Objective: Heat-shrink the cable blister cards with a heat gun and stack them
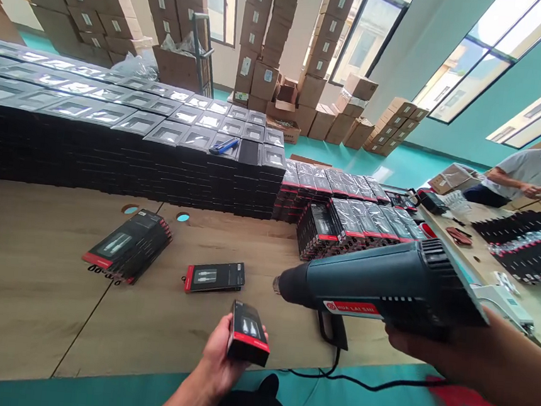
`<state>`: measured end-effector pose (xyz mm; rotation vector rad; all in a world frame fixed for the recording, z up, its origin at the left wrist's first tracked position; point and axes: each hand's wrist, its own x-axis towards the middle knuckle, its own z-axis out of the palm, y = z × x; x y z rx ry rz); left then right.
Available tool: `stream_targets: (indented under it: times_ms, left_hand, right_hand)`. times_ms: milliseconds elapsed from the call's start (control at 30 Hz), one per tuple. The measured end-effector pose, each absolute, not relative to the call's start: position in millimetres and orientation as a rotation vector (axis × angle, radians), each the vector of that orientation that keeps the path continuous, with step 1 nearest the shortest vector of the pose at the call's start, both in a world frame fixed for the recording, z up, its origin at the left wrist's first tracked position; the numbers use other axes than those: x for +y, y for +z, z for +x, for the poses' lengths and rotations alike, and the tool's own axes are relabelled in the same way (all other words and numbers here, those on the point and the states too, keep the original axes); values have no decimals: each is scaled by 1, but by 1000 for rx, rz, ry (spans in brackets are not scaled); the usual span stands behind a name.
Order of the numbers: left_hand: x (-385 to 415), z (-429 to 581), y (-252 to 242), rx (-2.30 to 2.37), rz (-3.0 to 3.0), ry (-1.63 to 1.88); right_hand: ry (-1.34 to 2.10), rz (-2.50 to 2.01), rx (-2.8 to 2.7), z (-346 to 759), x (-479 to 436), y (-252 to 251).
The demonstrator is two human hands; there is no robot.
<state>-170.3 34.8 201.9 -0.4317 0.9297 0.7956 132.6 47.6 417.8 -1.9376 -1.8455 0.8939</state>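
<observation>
My left hand (221, 357) is wrapped around a small black box (247, 328) with a red band and a picture of a cable on its front. Raised at the right, my right hand (433, 347) grips a dark green heat gun (363, 277) with a red label. Its nozzle points left, above the tabletop and short of the held box. Part of the right hand is hidden behind the gun. On the wooden table (145, 337) just beyond my left hand lies another black and red box (215, 276). Farther left leans a stack of similar boxes (129, 241).
A long wall of stacked black boxes (113, 157) lines the table's back, with a blue cutter (224, 146) on top. Film-wrapped boxes (359, 217) stand at the right. A black cord (377, 387) hangs by the front edge. Another person (524, 171) is at the far right.
</observation>
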Motion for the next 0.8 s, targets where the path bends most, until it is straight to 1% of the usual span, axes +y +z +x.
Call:
stream_targets:
  times_ms: [100,267,400,500,600,667,800]
  left_hand:
    - [23,-172,187,906,-400,754]
    - [12,-190,171,580,-214,694]
    - [15,-198,166,334,-71,667]
    - [18,-197,164,172,-5,698]
    - [19,-195,165,105,23,710]
    - [19,-195,167,110,42,698]
    - [20,-197,169,111,87,677]
  right_hand:
    - [1054,-1989,-1744,138,36,412]
    - [1078,-2073,-1620,146,25,407]
    - [1149,-2077,-1688,140,27,410]
    - [1232,-1986,-1799,124,33,416]
    - [1305,-1897,-1891,120,34,421]
    - [1269,-1915,-1918,129,29,422]
    - [1058,-1968,-1932,141,22,419]
